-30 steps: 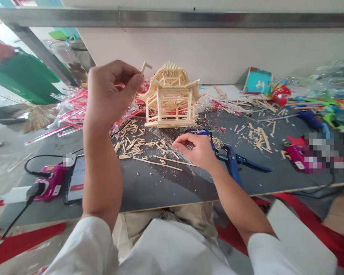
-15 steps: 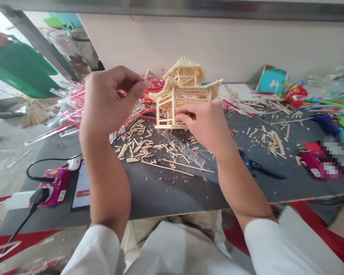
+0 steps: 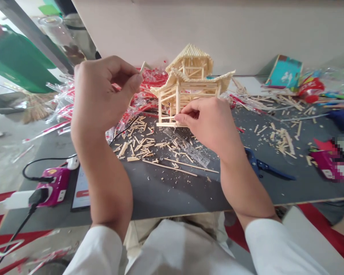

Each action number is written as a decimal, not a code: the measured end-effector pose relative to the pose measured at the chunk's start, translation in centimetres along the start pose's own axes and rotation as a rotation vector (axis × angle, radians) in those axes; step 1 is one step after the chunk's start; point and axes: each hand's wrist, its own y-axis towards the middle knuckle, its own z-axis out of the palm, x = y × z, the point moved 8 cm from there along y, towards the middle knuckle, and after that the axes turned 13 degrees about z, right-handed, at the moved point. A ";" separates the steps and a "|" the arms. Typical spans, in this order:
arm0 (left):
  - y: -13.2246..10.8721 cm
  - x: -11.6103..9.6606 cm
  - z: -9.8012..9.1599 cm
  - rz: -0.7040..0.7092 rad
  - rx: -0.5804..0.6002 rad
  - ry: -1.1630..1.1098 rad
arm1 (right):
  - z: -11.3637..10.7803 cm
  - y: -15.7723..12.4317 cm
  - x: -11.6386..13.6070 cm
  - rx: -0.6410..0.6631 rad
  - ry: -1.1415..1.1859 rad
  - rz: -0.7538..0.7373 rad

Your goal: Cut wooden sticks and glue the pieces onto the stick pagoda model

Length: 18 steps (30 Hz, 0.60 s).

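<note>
A model pavilion (image 3: 189,82) built of thin wooden sticks, with two tiers of roof, is held up above the table. The fingers of my right hand (image 3: 209,120) are closed on its lower frame near a corner post and hide part of the base. Left of the model, my left hand (image 3: 106,91) pinches a small bent piece of joined wooden sticks (image 3: 143,68) between thumb and fingertips. That piece is apart from the model, and its lower end is hidden by the fingers. Cut stick bits (image 3: 143,147) lie scattered below, beside two long sticks (image 3: 189,165).
A clear plastic ruler (image 3: 192,151) and blue-handled pliers (image 3: 265,166) lie on the dark table (image 3: 172,198). Red and clear plastic wrappers (image 3: 149,86) heap behind. A purple power strip (image 3: 55,183) with cables and a phone (image 3: 80,191) are at left, a teal box (image 3: 285,72) at back right.
The camera view has tilted and shifted slightly. My left hand has drifted a little away from the model, still pinching the small stick piece. My right hand keeps its hold on the pavilion.
</note>
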 end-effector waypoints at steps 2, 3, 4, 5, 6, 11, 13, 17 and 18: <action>0.1 -0.4 0.2 0.004 0.036 0.017 | 0.1 0.1 -0.2 0.029 0.007 -0.003; 0.1 -0.6 0.3 -0.002 0.051 0.022 | 0.0 0.1 -0.2 0.035 0.012 -0.015; 0.1 -0.7 0.3 -0.009 0.061 0.022 | 0.0 0.1 -0.2 0.036 0.015 -0.031; 0.1 -0.8 0.4 -0.016 0.062 0.022 | 0.0 0.1 -0.2 0.037 0.014 -0.045; 0.1 -0.9 0.4 -0.021 0.061 0.022 | 0.0 0.1 -0.1 0.040 0.005 -0.052; 0.1 -1.5 1.0 0.023 0.092 0.052 | 0.3 -0.1 -0.1 0.019 -0.073 -0.069; 0.1 -1.9 1.2 0.066 0.101 0.063 | 0.3 -0.2 0.0 0.018 -0.102 -0.070; 0.2 -2.3 1.6 0.122 0.126 0.086 | 0.4 -0.1 0.2 0.059 -0.175 -0.005; 0.2 -2.3 1.6 0.124 0.130 0.090 | 0.4 0.0 0.3 0.075 -0.194 0.022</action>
